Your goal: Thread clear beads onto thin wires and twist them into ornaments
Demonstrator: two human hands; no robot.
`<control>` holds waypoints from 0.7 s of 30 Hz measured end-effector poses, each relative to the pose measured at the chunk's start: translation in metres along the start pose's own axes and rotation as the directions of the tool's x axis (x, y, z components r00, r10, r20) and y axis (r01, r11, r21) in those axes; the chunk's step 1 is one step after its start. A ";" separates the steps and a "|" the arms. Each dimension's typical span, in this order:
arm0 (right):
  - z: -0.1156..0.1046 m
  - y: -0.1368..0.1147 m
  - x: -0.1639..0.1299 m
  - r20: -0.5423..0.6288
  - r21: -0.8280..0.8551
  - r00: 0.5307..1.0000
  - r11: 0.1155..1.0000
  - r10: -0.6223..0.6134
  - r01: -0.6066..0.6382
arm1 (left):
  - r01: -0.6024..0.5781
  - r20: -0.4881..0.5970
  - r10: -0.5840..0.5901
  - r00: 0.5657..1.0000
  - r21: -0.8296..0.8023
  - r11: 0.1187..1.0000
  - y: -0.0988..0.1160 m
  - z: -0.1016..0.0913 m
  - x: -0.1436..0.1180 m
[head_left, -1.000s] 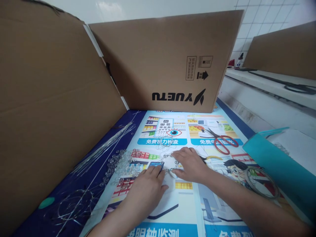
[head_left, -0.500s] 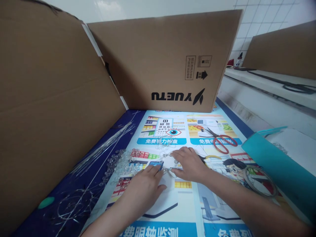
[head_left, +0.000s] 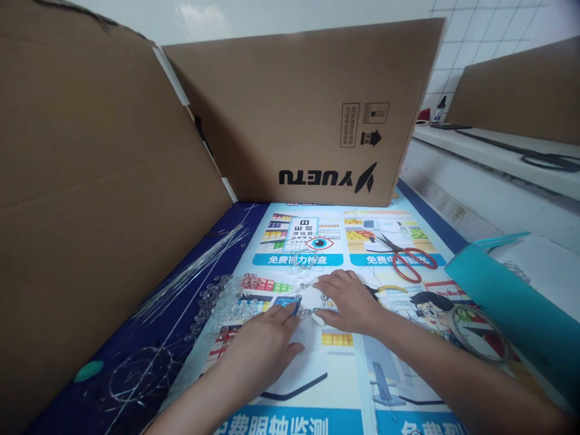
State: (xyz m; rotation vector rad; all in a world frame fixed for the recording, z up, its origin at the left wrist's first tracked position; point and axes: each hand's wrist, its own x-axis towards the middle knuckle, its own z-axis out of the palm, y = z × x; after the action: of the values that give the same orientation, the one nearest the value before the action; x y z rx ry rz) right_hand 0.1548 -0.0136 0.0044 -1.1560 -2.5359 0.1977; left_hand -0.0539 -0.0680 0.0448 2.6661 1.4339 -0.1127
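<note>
A ring of clear beads (head_left: pixel 304 312) lies on the printed sheet between my hands. My right hand (head_left: pixel 351 302) rests at its right side, thumb and fingers spread apart and touching or covering that edge. My left hand (head_left: pixel 267 338) lies flat just left of and below the ring, fingers stretched out and thumb apart. Loose clear beads (head_left: pixel 217 302) are scattered to the left of it. Beyond the ring sits another clear beaded loop (head_left: pixel 302 263). A tool with a yellow handle (head_left: pixel 392 289) is partly hidden behind my right hand.
Red-handled scissors (head_left: pixel 413 260) lie at back right, near a teal holder (head_left: pixel 507 302) and a round clear hoop (head_left: pixel 480 333). Straight wires (head_left: pixel 193 272) and a wire coil (head_left: pixel 138 374) lie at left, by a green piece (head_left: pixel 88 371). Cardboard walls (head_left: pixel 290 121) stand behind and left.
Both hands stay in nearly the same place by the beaded ring. The whole view has shifted very slightly.
</note>
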 end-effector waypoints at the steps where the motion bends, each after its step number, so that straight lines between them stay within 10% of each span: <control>1: 0.000 0.001 0.000 -0.010 0.006 1.000 1.000 -0.005 0.005 | -0.003 -0.003 0.003 1.000 -0.002 1.000 0.000 0.000 0.000; 11: 0.012 0.019 0.002 -0.277 0.206 0.959 0.979 0.058 0.001 | 0.013 -0.008 -0.014 1.000 -0.022 1.000 0.001 -0.006 -0.003; 21: -0.002 0.007 0.000 -0.018 0.112 0.999 0.992 -0.047 0.049 | -0.072 -0.069 0.068 0.995 -0.053 0.996 0.003 0.003 0.002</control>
State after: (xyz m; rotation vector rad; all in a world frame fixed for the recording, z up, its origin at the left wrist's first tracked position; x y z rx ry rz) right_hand 0.1603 -0.0093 0.0048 -1.0491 -2.5015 0.3147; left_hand -0.0507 -0.0684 0.0423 2.6949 1.3391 0.0224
